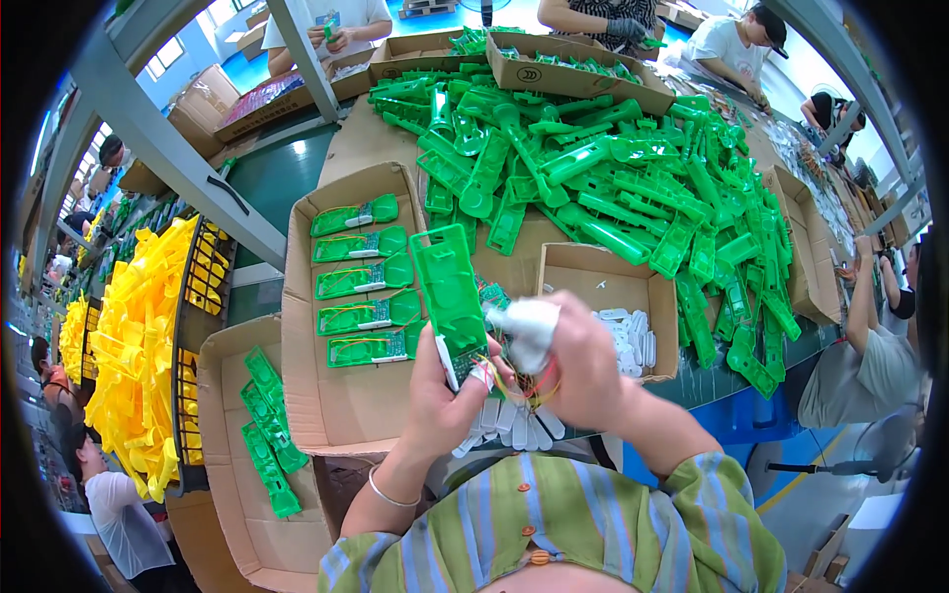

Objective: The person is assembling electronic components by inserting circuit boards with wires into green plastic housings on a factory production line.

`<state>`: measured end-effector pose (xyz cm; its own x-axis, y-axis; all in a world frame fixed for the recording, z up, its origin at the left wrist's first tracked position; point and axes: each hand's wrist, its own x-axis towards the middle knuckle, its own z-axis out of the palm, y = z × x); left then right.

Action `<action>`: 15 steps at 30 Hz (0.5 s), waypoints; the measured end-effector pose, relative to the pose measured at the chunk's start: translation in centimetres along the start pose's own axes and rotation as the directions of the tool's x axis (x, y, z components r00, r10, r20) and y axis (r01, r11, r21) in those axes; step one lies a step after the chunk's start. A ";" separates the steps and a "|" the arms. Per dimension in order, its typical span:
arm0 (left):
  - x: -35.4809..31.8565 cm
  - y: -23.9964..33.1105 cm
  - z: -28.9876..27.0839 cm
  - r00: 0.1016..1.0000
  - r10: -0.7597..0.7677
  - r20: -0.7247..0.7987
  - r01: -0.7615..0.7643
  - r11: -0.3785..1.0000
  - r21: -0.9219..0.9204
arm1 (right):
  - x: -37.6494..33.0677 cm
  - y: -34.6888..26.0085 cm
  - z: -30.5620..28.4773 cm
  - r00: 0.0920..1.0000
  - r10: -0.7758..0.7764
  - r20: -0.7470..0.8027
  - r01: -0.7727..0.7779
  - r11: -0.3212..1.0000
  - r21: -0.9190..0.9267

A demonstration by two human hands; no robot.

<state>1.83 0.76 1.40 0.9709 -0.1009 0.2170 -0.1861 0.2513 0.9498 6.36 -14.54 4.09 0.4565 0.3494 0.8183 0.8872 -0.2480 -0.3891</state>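
My left hand (445,407) is closed round a green plastic shell (450,272), held tilted upright above the table edge. A white strip (448,358) lies along the shell's lower side, and a small green circuit board shows by my thumb. Close on the right is my right hand (590,371), its fingers curled and slightly blurred, with white coverings (529,321) on the fingertips. Thin red and yellow wires (539,392) hang between the two hands. What the right fingertips pinch is hidden. Behind them, more circuit boards (492,295) partly show.
A cardboard box (301,385) at left holds several wired green shells (366,314). Another carton (237,524) has green pieces. White strips lie in a small box (573,259). Green shells (613,178) heap behind; yellow parts (143,346) fill a black basket. Other people work around.
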 end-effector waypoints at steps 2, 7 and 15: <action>-0.8 0.2 0.5 0.999 -0.032 0.026 0.032 0.999 -0.014 | 2.1 1.0 -1.2 0.999 -0.024 0.044 0.025 0.999 -0.040; -1.2 -0.7 -0.4 0.993 0.079 0.090 -0.117 0.800 0.588 | 3.8 2.0 -1.1 0.966 0.077 0.247 0.028 0.918 -0.395; -1.8 1.0 0.2 0.973 -0.198 0.120 0.231 0.880 -0.415 | 2.6 5.3 -0.6 0.949 0.140 0.283 -0.160 0.986 0.050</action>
<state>-0.17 1.03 2.03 0.9633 -0.2639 0.0496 0.1229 0.5974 0.7925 12.18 -15.47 4.46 0.5763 0.5521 0.6025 0.8048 -0.2552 -0.5359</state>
